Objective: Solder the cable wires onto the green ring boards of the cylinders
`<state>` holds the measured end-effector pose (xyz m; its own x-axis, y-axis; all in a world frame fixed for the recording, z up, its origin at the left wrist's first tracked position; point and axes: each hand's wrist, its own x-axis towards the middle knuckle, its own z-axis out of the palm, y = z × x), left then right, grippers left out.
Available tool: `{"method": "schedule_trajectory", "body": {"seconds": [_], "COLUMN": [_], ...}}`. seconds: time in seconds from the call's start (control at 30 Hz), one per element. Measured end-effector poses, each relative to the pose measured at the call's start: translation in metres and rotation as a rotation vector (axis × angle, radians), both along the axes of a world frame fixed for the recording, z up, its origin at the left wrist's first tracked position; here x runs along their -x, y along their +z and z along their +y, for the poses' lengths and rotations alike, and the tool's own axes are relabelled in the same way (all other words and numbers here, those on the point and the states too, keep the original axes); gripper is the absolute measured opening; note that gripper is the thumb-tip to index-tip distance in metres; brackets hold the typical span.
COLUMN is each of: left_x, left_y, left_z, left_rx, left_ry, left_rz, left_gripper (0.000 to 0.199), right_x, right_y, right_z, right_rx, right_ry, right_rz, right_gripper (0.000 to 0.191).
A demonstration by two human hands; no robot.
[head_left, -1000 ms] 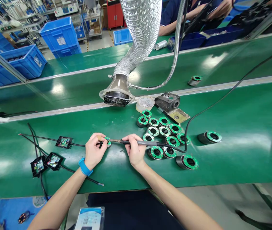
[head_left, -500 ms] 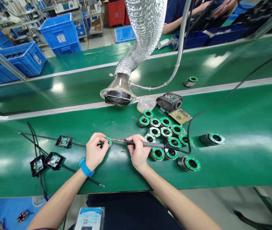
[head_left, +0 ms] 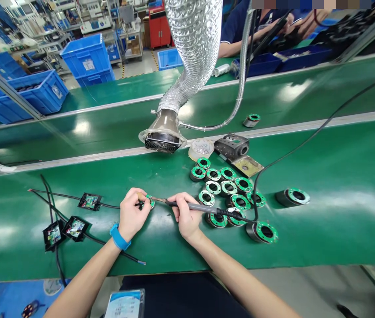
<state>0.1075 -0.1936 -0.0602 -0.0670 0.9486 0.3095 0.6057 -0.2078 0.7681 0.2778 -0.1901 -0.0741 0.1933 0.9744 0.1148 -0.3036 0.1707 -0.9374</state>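
Near the middle of the green bench, my left hand [head_left: 135, 213] pinches a small part with a green ring-shaped board [head_left: 151, 202], and a black cable runs to its fingers from the left. My right hand [head_left: 186, 217] is closed around the grey handle of a soldering iron [head_left: 204, 207]. The iron's tip points left and meets the edge of the green board; whether it touches is too small to tell. Right of my right hand stand several metal cylinders topped with green ring boards [head_left: 229, 188]. Three opened black boxes with circuit boards [head_left: 75, 227] lie at the left with their cables.
A fume extractor hood [head_left: 163, 134] hangs above the bench. Behind the cylinders are a round tub [head_left: 201, 149] and a soldering iron stand [head_left: 232, 148]. The iron's black cord [head_left: 323, 126] crosses the right side. A person [head_left: 237, 31] works across the line.
The view has tilted slightly, so the scene sits a little lower. The iron's handle slopes a bit more, and its cord has shifted left near the cylinders. Both hands keep their holds.
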Motion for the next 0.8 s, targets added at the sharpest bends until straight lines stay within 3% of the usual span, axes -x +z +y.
{"method": "schedule_trajectory", "body": {"seconds": [0.4, 0.63, 0.8], "left_x": [0.000, 0.001, 0.001], "left_y": [0.003, 0.005, 0.008], "left_z": [-0.001, 0.002, 0.003], "left_rx": [-0.019, -0.006, 0.020], "left_ry": [-0.001, -0.005, -0.015], "left_rz": [0.055, 0.081, 0.101], "left_gripper": [0.016, 0.017, 0.018], "right_x": [0.001, 0.000, -0.006], "right_y": [-0.017, 0.002, 0.010], "right_z": [-0.003, 0.000, -0.002], "right_rx": [0.000, -0.033, -0.078], "right_ry": [0.047, -0.052, -0.105], "right_rz": [-0.098, 0.017, -0.022], "right_gripper": [0.040, 0.039, 0.040]}}
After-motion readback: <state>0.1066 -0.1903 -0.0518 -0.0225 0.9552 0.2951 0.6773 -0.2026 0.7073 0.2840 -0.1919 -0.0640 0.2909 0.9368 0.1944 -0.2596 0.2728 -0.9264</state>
